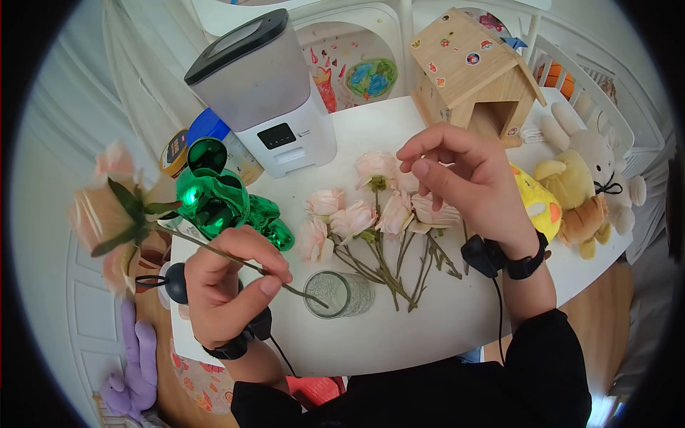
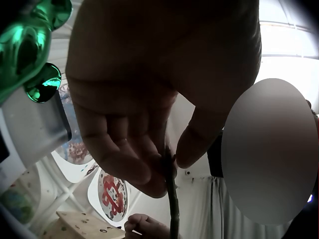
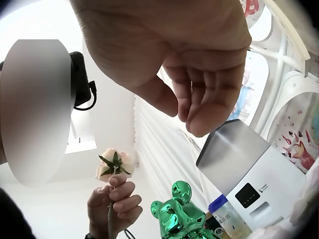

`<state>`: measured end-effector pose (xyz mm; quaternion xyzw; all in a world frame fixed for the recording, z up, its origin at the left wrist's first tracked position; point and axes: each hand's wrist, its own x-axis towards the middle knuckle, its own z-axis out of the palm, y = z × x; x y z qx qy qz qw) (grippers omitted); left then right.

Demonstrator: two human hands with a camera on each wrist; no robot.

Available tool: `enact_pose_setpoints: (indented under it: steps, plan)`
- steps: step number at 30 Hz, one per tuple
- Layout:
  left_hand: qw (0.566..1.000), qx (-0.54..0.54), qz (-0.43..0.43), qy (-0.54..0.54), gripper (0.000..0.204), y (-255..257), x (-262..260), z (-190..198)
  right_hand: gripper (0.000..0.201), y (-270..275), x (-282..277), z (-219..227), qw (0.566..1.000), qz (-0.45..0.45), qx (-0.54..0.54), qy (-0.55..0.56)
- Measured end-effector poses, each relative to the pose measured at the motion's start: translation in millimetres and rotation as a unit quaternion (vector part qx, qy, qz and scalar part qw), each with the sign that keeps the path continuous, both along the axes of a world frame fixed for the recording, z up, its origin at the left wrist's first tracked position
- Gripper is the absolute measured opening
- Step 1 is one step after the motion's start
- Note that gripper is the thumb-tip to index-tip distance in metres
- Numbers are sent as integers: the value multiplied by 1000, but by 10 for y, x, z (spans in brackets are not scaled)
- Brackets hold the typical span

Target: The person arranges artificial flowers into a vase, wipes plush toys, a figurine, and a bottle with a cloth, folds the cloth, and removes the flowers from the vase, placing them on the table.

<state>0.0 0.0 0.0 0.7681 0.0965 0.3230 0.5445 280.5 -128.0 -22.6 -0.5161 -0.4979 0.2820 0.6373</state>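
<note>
My left hand [image 1: 232, 289] pinches the green stem of a pale pink rose [image 1: 107, 214] between thumb and fingers; the bloom hangs out to the left. The stem's lower end shows over the mouth of a clear textured glass [image 1: 339, 294], but whether it is inside I cannot tell. In the left wrist view the stem [image 2: 173, 209] runs down between the fingertips. My right hand [image 1: 464, 178] is raised over the right side of the other roses [image 1: 353, 219], fingers loosely bent and holding nothing. Those roses lie on the white table [image 1: 428, 332], stems pointing toward me.
A shiny green bear figure [image 1: 214, 200] and a grey-and-white dispenser [image 1: 285, 107] stand at the back left, beside a blue-lidded container [image 1: 239, 153]. A wooden house [image 1: 471, 68] is at the back right. Plush toys [image 1: 581, 192] line the right edge.
</note>
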Motion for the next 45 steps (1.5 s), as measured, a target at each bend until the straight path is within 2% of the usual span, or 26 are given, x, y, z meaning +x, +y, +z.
enact_pose_setpoints:
  steps: [2, 4, 5, 6, 10, 12, 13, 14, 15, 16, 18, 19, 21, 22, 25, 27, 28, 29, 31, 35, 37, 38, 40, 41, 43, 45]
  plan:
    - [998, 16, -44, 29, 23, 49, -21, -10, 10, -22, 13, 24, 1000, -3, -14, -15]
    - [997, 49, -42, 45, 20, 51, -27, -61, 10, -26, 10, 27, 999, -5, -27, -31]
    - [994, 83, -38, 59, 25, 28, -9, -54, 10, -22, 4, 27, 998, -3, -29, -50]
    - [999, -30, -24, 21, 25, -85, 40, -73, 10, -20, -1, 25, 997, -2, -32, -70]
    - [997, -73, -39, 2, 23, -69, 71, -187, 11, -2, 16, -19, 994, 2, -40, -101]
    - [989, -126, -82, -10, 22, 19, 42, -251, 12, 20, 39, -53, 989, -13, -39, -144]
    - [989, -124, -83, -11, 22, -12, 70, -172, 12, 25, 50, -46, 989, -14, -38, -145]
    - [994, -49, -32, 92, 19, -75, 119, -27, 13, 28, 64, -36, 986, -35, -49, -155]
    - [981, 27, 19, 193, 17, -102, 162, 50, 14, 25, 84, -27, 983, -57, -60, -166]
    - [981, 26, 15, 191, 17, -58, 188, 18, 14, 22, 116, -22, 982, -61, -62, -167]
    - [972, -59, -45, 221, 18, 82, 213, -112, 15, 18, 202, -17, 977, -109, -54, -176]
    - [973, -61, -49, 219, 18, 122, 214, -154, 15, 4, 240, -12, 976, -112, -57, -179]
    - [964, 66, -113, 233, 31, 195, 189, -212, 18, -29, 307, -7, 959, -168, -93, -207]
    - [944, 134, -177, 244, 42, 286, 205, -186, 18, -37, 336, -34, 959, -169, -95, -208]
    - [926, 119, -207, 293, 42, 251, 259, -161, 22, 12, 376, -185, 942, -182, -100, -264]
    - [928, 111, -209, 288, 43, 218, 281, -245, 21, 90, 292, -262, 932, -142, -107, -317]
    - [930, 102, -212, 282, 45, 209, 292, -289, 30, 121, 232, -272, 937, -87, -129, -312]
    - [930, 103, -211, 283, 45, 214, 308, -312, 30, 174, 161, -355, 938, -86, -128, -311]
    - [929, 116, -221, 275, 44, 228, 338, -331, 43, 326, 24, -635, 928, -58, -80, -360]
    - [925, 112, -185, 313, 45, 180, 316, -310, 52, 565, -165, -910, 925, -62, -51, -370]
    - [939, 122, -174, 272, 43, 190, 299, -354, 64, 716, -139, -1029, 911, -119, -31, -395]
    - [938, 123, -172, 273, 43, 193, 295, -334, 64, 755, -126, -1086, 911, -119, -30, -393]
    - [932, 89, -208, 283, 39, 209, 306, -270, 71, 808, -79, -1176, 890, -149, -122, -414]
    - [932, 91, -208, 282, 39, 217, 302, -258, 71, 825, -55, -1219, 890, -150, -121, -414]
    - [930, 36, -238, 277, 34, 233, 292, -242, 62, 844, -23, -1270, 877, -123, -194, -423]
    - [930, 43, -226, 287, 33, 212, 291, -237, 54, 840, -7, -1260, 879, -144, -162, -426]
